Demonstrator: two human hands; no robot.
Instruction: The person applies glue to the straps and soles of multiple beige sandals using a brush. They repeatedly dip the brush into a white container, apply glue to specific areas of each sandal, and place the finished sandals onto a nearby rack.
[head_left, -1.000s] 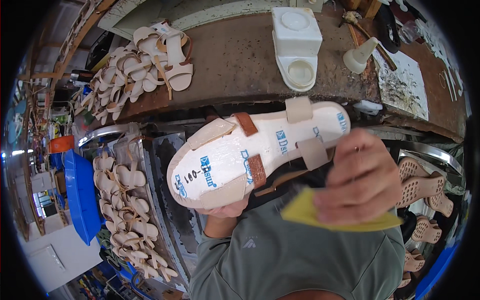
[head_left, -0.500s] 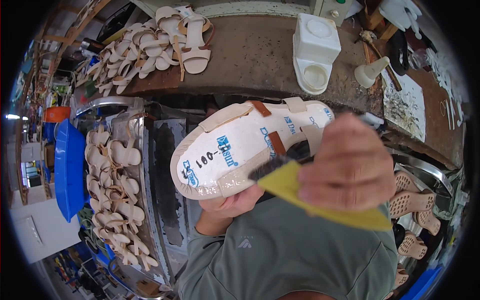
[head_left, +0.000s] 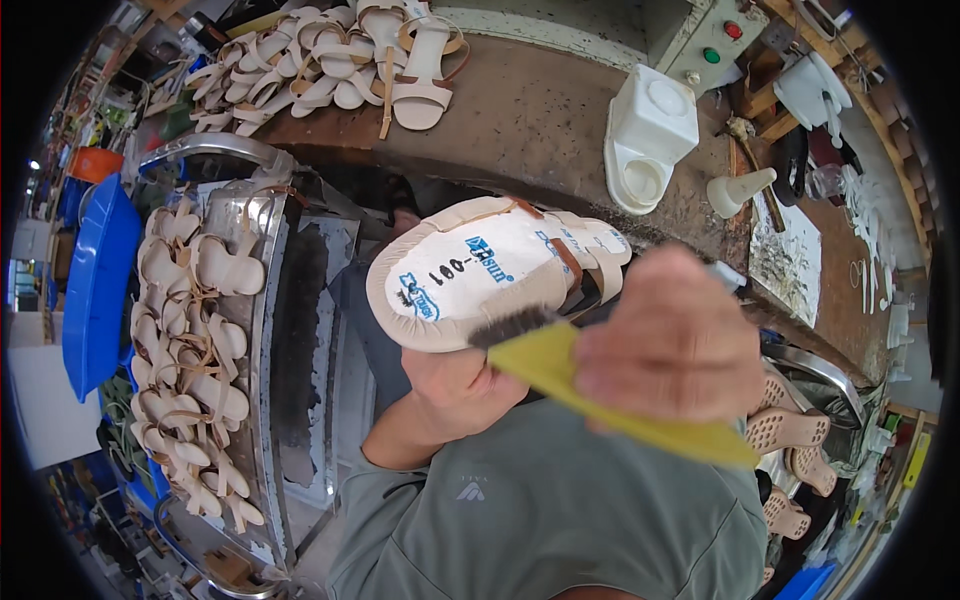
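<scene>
My left hand is closed under the near side of a sandal upper on a shoe last. The last's white underside faces up, with beige material folded over its rim and beige and brown straps towards the heel. My right hand, blurred by motion, grips a flat yellow-handled brush. Its dark bristles touch, or nearly touch, the beige edge at the sandal's near side, just above my left hand. My right fingers partly cover the handle.
Beige sandals are heaped on the brown bench. A white plastic glue pot and a pale cone-shaped nozzle stand further right. More sandals fill a rack at left, beside a blue tray. Perforated soles lie at right.
The view has shifted. The sandal is tilted differently, and the brush has moved along its near edge towards the toe. Both hands keep their holds.
</scene>
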